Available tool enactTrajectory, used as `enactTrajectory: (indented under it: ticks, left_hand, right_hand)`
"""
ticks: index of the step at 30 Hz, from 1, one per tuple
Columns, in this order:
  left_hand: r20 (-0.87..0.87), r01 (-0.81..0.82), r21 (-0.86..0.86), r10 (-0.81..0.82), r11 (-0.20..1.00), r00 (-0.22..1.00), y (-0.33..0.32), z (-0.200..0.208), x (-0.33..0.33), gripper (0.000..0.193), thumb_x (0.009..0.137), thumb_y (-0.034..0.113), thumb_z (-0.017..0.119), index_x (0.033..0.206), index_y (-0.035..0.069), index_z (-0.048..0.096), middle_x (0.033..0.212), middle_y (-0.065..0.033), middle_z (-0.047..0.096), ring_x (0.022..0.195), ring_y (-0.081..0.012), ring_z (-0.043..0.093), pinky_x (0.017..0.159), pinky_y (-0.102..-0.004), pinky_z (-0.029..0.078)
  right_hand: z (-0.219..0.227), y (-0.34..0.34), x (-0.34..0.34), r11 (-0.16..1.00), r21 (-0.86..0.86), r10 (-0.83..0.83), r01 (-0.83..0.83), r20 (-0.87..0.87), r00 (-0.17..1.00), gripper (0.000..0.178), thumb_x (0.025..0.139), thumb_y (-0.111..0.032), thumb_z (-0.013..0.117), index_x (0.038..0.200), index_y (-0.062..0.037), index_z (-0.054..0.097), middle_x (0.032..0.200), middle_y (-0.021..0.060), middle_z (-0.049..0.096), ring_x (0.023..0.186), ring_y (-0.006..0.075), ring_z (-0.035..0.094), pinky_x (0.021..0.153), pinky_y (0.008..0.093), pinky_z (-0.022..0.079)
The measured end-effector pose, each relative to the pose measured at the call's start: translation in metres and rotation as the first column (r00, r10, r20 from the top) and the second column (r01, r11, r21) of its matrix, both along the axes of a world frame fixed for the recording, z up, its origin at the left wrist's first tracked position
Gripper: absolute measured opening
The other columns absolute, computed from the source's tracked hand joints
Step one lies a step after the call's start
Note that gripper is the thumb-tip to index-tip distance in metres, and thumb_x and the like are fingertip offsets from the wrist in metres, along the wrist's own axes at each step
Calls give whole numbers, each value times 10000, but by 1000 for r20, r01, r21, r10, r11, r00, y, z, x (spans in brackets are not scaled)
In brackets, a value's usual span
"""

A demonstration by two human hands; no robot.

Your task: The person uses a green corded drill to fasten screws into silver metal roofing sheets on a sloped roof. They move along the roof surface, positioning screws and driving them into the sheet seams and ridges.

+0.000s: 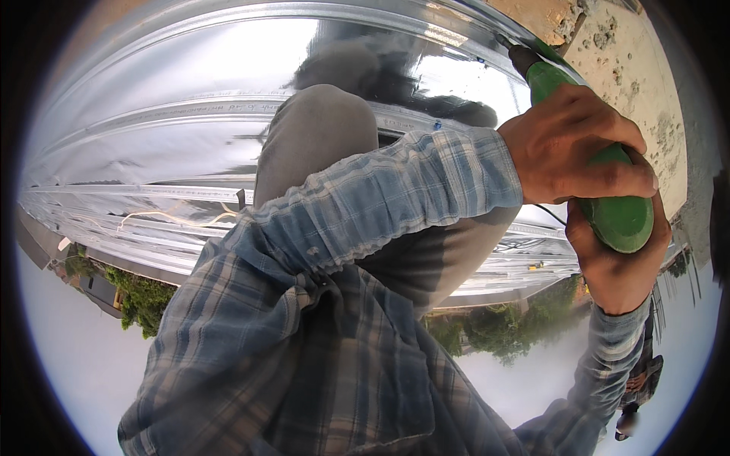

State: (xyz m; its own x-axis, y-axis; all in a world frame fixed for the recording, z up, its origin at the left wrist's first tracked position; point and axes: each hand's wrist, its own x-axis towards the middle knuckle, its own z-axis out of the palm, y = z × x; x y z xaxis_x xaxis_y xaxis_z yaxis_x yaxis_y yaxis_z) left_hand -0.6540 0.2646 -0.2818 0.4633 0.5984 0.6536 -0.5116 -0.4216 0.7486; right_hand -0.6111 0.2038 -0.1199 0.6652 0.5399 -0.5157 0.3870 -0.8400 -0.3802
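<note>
A green power drill [623,228] is held in both my hands at the right of the head view. My left hand [574,144] wraps over the top of its body, the arm crossing in front of me in a plaid sleeve. My right hand [620,262] closes round its rear end from below. The drill's dark chuck [523,58] points up and left, with its tip at a metal rail [449,39] by the wall. Whether the tip touches the rail I cannot tell. A shiny silver foil sheet [220,57] lies between the rails.
To the upper right stands a rough concrete wall [635,83]. Several metal rails cross the foil, and a pale cable [179,218] lies on the left. My bent knee [319,125] rises in the middle. Another person [642,380] appears at the far lower right. Trees [502,330] show beyond the edge.
</note>
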Motion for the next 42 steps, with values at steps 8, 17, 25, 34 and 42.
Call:
enactTrajectory:
  ticks: [8, 17, 25, 34, 42]
  left_hand:
    - [-56, 46, -9, -47, 999, 997, 6, -3, -6, 452, 719, 175, 726, 1156, 232, 623, 1117, -22, 629, 922, -201, 609, 799, -358, 461]
    - [-97, 132, -62, -138, 989, 986, 5, 0, -9, 965, 423, 44, 872, 1295, 222, 500, 1229, -55, 557, 1031, -310, 579, 866, -440, 451]
    - [-175, 107, 43, -98, 993, 980, 8, 1, -20, 939, 488, 80, 889, 1313, 152, 447, 1257, -105, 517, 1145, -349, 528, 960, -467, 441]
    - [-688, 117, 161, 26, 980, 726, 4, 45, -98, 829, 757, 176, 790, 1441, 84, 330, 1432, -200, 381, 1293, -377, 422, 1097, -458, 359]
    - [-670, -85, -87, 5, 993, 742, 125, 73, -332, 373, 807, 150, 762, 1133, 50, 609, 1115, -132, 621, 992, -255, 648, 827, -367, 543]
  right_hand:
    - [-3, 8, 6, 997, -5, 73, -73, 12, 997, 488, 718, -78, 742, 1168, 29, 588, 931, 140, 695, 858, 230, 701, 759, 341, 546]
    - [-4, 5, 24, 973, 85, 217, -216, -1, 976, 444, 712, -63, 742, 1137, -13, 624, 907, 165, 709, 850, 286, 719, 737, 346, 549]
    - [-6, 2, 19, 960, -59, 279, -273, 165, 946, 532, 654, -198, 798, 1155, -92, 651, 968, 162, 719, 926, 347, 692, 801, 398, 548]
    - [22, 27, 6, 834, -394, 502, -385, 254, 827, 640, 586, -268, 819, 1204, -238, 653, 1070, 119, 716, 1001, 317, 678, 889, 407, 546]
    - [1, 25, 12, 809, -331, 568, -486, 224, 792, 691, 565, -276, 798, 1235, -208, 641, 1063, 106, 721, 1010, 296, 680, 941, 396, 525]
